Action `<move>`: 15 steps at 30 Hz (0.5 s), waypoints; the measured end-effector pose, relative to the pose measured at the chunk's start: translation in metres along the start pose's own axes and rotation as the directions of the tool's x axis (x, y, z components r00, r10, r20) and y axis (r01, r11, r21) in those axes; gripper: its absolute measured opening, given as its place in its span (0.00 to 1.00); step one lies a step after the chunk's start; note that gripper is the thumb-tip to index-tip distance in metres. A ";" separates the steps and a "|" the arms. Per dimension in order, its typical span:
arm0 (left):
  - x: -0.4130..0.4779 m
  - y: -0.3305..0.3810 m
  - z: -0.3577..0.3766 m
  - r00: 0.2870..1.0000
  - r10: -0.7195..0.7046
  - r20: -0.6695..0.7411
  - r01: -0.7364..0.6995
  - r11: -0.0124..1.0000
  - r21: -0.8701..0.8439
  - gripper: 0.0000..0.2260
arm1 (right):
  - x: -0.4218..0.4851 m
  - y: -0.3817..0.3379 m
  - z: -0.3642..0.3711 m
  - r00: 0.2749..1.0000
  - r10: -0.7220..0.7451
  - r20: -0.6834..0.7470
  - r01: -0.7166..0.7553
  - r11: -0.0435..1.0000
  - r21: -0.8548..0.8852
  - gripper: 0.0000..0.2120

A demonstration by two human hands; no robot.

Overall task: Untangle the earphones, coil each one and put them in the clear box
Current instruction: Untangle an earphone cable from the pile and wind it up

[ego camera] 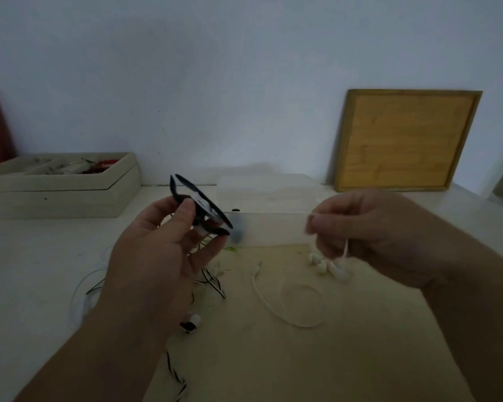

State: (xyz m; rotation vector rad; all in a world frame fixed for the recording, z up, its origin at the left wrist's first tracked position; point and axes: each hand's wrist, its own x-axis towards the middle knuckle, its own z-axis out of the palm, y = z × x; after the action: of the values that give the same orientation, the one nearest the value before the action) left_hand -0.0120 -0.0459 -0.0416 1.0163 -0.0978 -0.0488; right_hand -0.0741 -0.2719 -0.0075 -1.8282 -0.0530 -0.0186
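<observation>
Item one: left grip (157, 250), thumb and fingers curled round a black earphone coil (201, 207), held above the bench (41, 271).

Item two: right grip (369, 236), fingertips pinching a white earphone cable (345, 250). Its white earbuds (328, 265) hung just below, and the rest looped on the bench toward six o'clock.

At the left grip's five o'clock we logged a striped tangle (214, 282).

The clear box (273, 221) stood at twelve o'clock behind both grips, contents unclear. A wooden tray (55, 195) sat at ten o'clock, a wooden board (404, 140) at two.

We judged the task partway: one coil nearly ready for boxing, the white set uncoiled, the tangle yet to be sorted.
</observation>
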 end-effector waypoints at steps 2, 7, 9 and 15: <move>0.002 -0.002 -0.003 0.997 -0.003 -0.074 0.003 1.000 0.007 0.03 | -0.003 -0.004 -0.014 0.999 0.004 -0.053 0.010 0.964 0.266 0.07; 0.003 -0.005 -0.003 0.990 0.028 -0.137 -0.022 0.999 0.048 0.05 | -0.006 -0.005 -0.049 0.971 -0.008 -0.239 0.157 0.776 0.611 0.06; 0.003 -0.007 -0.002 0.991 0.044 -0.124 -0.036 0.997 0.064 0.05 | -0.003 0.000 -0.060 0.894 0.003 -0.449 0.234 0.850 0.472 0.10; -0.005 -0.010 0.007 1.000 0.004 0.009 -0.004 0.995 0.099 0.04 | -0.001 -0.001 -0.038 0.544 -0.332 -0.771 0.045 0.929 -0.368 0.06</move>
State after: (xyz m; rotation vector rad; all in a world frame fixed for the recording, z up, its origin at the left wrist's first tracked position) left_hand -0.0173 -0.0565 -0.0467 1.1152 -0.1116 -0.0454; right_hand -0.0744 -0.3081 0.0034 -1.9408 0.4492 -1.1182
